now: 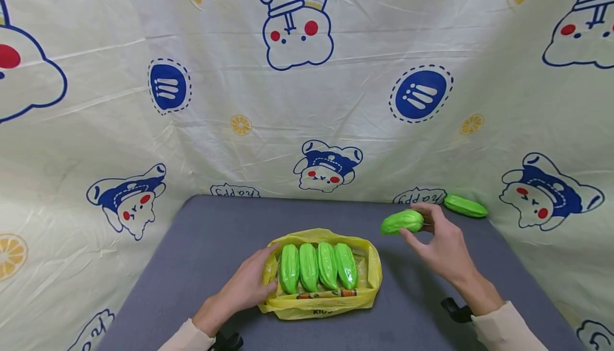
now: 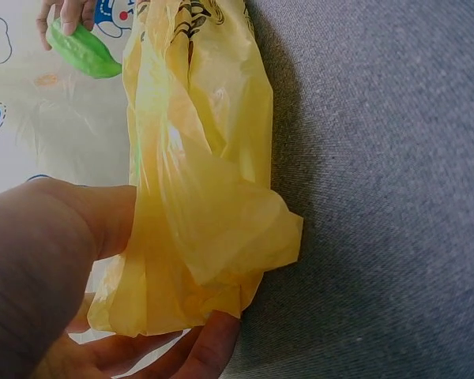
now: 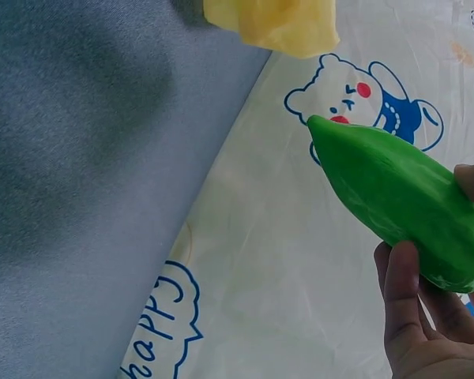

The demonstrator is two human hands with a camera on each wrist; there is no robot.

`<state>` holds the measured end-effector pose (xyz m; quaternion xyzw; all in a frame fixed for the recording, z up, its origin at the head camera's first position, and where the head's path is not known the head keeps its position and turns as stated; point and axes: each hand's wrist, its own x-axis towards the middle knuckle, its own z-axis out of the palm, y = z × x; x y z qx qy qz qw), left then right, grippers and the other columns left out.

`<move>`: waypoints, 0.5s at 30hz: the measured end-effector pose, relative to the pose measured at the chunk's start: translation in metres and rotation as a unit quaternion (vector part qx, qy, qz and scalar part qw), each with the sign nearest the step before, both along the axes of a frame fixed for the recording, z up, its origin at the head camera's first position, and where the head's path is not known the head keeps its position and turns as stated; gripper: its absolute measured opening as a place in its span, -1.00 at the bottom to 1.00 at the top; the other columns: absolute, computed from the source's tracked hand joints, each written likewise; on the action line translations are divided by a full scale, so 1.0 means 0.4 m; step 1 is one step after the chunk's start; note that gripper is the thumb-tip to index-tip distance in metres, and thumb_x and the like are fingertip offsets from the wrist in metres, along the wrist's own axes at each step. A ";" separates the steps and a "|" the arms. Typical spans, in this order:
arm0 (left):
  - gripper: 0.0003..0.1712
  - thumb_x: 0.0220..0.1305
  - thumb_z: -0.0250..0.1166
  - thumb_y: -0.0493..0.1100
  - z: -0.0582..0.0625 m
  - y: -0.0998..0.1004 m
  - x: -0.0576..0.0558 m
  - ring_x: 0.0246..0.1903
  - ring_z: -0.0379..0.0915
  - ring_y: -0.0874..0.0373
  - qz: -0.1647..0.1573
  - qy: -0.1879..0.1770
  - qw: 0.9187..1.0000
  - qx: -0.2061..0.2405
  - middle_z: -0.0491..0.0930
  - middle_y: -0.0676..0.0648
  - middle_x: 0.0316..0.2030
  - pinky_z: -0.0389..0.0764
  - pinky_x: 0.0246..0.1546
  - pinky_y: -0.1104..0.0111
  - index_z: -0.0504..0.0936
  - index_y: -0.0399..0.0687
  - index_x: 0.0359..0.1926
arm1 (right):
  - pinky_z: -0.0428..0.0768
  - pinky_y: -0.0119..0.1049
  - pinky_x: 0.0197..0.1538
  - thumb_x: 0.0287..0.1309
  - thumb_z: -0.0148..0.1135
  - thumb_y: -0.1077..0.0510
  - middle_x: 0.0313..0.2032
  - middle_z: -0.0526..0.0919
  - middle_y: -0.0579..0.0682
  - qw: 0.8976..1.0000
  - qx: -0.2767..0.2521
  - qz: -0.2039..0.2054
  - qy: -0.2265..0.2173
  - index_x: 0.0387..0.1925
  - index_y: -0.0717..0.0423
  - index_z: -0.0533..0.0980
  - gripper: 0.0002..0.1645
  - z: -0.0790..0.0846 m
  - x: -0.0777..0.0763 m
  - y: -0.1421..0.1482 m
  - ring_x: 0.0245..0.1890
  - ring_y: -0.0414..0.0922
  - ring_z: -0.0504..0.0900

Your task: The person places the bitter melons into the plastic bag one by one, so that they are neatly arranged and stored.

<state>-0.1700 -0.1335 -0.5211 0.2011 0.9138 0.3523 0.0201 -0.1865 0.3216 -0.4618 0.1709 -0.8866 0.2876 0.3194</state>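
A yellow plastic bag [image 1: 336, 303] with its mouth spread wide lies on the table, and several glossy green ridged gourds [image 1: 308, 267] sit in a row inside. My left hand [image 1: 249, 279] holds the bag's left end, thumb on one side and fingers around the other; the left wrist view shows the crumpled yellow plastic [image 2: 213, 158] between them. Raised to the right of the bag, my right hand [image 1: 441, 244] pinches another green gourd [image 1: 402, 222] between thumb and fingers. In the right wrist view this gourd [image 3: 395, 181] tapers to a point facing away from the palm.
One more green gourd [image 1: 465, 206] lies at the table's far right corner, beyond my right hand. The grey table [image 1: 211, 234] ends at the back and sides against a pale printed sheet [image 1: 336, 100] with blue cartoon figures.
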 end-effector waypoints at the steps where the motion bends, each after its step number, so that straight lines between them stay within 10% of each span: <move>1: 0.00 0.36 0.54 -0.33 0.001 0.000 0.000 0.62 0.49 -0.38 0.000 0.000 1.000 0.001 0.54 -0.36 0.62 0.57 0.58 -0.31 0.38 -0.23 0.77 | 0.55 -0.81 0.11 0.16 0.80 0.33 0.19 0.85 0.20 1.000 -0.002 0.002 0.000 0.46 0.27 0.53 -0.10 0.002 0.000 -0.002 0.03 -0.15 0.80; 6: 0.00 0.36 0.54 -0.32 0.004 0.002 -0.001 0.62 0.50 -0.37 0.000 0.004 1.000 0.000 0.55 -0.35 0.62 0.57 0.58 -0.31 0.39 -0.23 0.77 | 0.59 -0.79 0.10 0.16 0.80 0.33 0.18 0.86 0.16 1.000 -0.013 0.018 -0.001 0.42 0.27 0.54 -0.14 0.008 -0.003 -0.011 0.08 -0.56 0.64; 15: -0.01 0.37 0.51 -0.32 -0.002 0.005 -0.006 0.62 0.50 -0.37 -0.001 0.007 1.000 -0.007 0.54 -0.35 0.63 0.58 0.58 -0.30 0.37 -0.26 0.77 | 0.67 -0.72 0.08 0.18 0.80 0.30 0.11 0.85 0.11 0.999 -0.014 0.032 -0.008 0.41 0.22 0.59 -0.19 0.017 -0.006 -0.038 -0.04 0.04 0.88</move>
